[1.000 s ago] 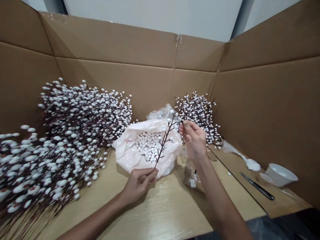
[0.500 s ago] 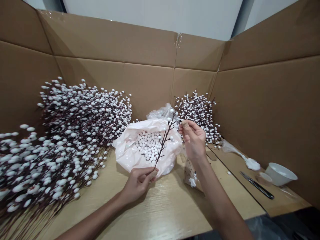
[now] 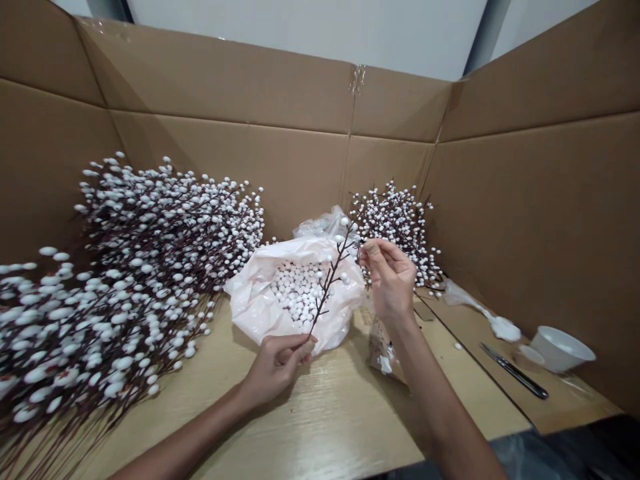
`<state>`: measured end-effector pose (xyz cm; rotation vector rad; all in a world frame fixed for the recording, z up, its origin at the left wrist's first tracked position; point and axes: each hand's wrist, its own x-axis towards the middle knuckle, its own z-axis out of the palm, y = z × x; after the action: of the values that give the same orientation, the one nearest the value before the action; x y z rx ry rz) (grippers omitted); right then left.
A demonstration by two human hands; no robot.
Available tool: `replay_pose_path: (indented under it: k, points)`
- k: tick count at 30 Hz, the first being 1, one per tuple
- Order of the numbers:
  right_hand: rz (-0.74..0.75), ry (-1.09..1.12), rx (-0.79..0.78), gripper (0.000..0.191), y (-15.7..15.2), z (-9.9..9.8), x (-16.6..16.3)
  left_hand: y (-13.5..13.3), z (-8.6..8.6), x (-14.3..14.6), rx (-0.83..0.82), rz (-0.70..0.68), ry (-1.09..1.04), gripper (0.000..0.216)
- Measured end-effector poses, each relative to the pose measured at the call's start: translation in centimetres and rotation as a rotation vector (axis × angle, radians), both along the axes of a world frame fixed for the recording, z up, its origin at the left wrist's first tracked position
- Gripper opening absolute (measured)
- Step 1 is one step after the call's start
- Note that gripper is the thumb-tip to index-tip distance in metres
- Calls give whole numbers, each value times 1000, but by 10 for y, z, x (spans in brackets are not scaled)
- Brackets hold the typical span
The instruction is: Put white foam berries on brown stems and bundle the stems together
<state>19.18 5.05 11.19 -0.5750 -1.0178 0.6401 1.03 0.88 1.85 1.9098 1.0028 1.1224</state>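
My left hand [image 3: 280,367] is closed, pinching the lower end of a dark brown artificial berry branch [image 3: 327,283]. The branch tilts up to the right, with a few white berries near its top and bare twigs lower down. Just right of its upper part, my right hand [image 3: 391,277] is closed in a pinch, with tape-like wrapping on a fingertip; whatever it holds is too small to make out. Behind the branch, an open pinkish-white plastic bag [image 3: 250,313] contains many loose white berries [image 3: 295,287].
Piles of white-berried branches lie at left [image 3: 165,227] and back right [image 3: 395,220]. A small carton [image 3: 383,363] sits below my right forearm. Farther right are a utility knife [image 3: 515,370], a white cup [image 3: 563,348] and a white lump on plastic [image 3: 505,329]. Cardboard walls [image 3: 540,220] surround the table.
My right hand has shifted very slightly right, away from the branch. My left hand and the branch have hardly moved.
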Motion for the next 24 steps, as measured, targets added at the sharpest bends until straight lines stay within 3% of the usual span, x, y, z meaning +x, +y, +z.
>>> replay_pose_path:
  k: [24]
  points:
    - [-46,-24,85,11,4,-2,3,1,-4,-2,3,9,44,32]
